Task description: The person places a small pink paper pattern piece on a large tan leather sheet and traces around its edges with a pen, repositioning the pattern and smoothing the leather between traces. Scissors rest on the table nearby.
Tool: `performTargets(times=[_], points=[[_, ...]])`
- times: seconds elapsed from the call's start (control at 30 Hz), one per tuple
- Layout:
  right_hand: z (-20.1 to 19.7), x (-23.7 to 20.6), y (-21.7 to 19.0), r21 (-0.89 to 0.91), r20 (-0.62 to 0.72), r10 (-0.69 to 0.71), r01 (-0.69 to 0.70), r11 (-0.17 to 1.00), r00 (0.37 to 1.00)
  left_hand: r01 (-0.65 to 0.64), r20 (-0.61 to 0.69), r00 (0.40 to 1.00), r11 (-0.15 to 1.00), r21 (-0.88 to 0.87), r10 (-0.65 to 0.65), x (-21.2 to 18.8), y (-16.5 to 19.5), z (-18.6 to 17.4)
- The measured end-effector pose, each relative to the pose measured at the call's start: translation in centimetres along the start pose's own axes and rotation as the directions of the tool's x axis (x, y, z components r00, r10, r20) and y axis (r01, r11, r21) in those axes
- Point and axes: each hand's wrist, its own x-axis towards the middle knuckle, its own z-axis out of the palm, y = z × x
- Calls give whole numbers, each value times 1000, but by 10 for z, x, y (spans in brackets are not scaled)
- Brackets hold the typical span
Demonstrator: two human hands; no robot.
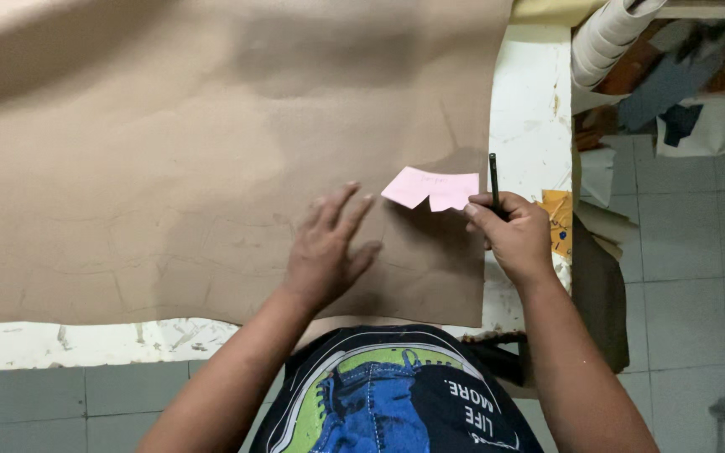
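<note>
Tan leather, one large sheet [169,159], covered nearly the whole white worktable [530,109], its near edge hanging close to the person's body and its right edge stopping short of the table's right side. Two bare hands were at work on it. The left hand [327,247] lay flat on the sheet, palm down, fingers spread apart and pointing up and to the right, gripping nothing. The right hand [513,235] was closed around one dark pencil [493,178], which stood nearly upright out of the top of the fist, and its fingertips also pinched the right end of one pink paper pattern piece [431,189]. That single pink piece, notched along its lower edge, sat at the right part of the leather, between the two hands, just beyond the left fingertips and touching the right ones. Whether it lay flat on the sheet or was lifted slightly could not be told. One orange scrap [557,220] showed at the table's right edge behind the right hand. Past the table, several loose offcuts [681,92] lay on the grey tiled floor [698,243].
</note>
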Motion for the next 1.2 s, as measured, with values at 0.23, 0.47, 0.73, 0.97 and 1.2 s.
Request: performTargets(times=[0.23,0.47,0.73,0.97,1.2], points=[[-3,-19,-20,273,114,-102,67,960,988,481,405,858,771,-416,-316,53,41,20],[-8,-2,0,104,144,117,-132,986,983,521,466,853,341,-783,-235,59,17,59],[13,-9,50,307,273,212,-294,905,938,517,567,732,-233,-824,-377,58,16,83],[-8,-4,43,20,-88,-58,60,998,994,568,603,694,-215,-795,-394,66,13,69],[-14,-16,30,-370,-13,-572,527,765,820,660,676,621,-200,-724,-397,70,0,59]])
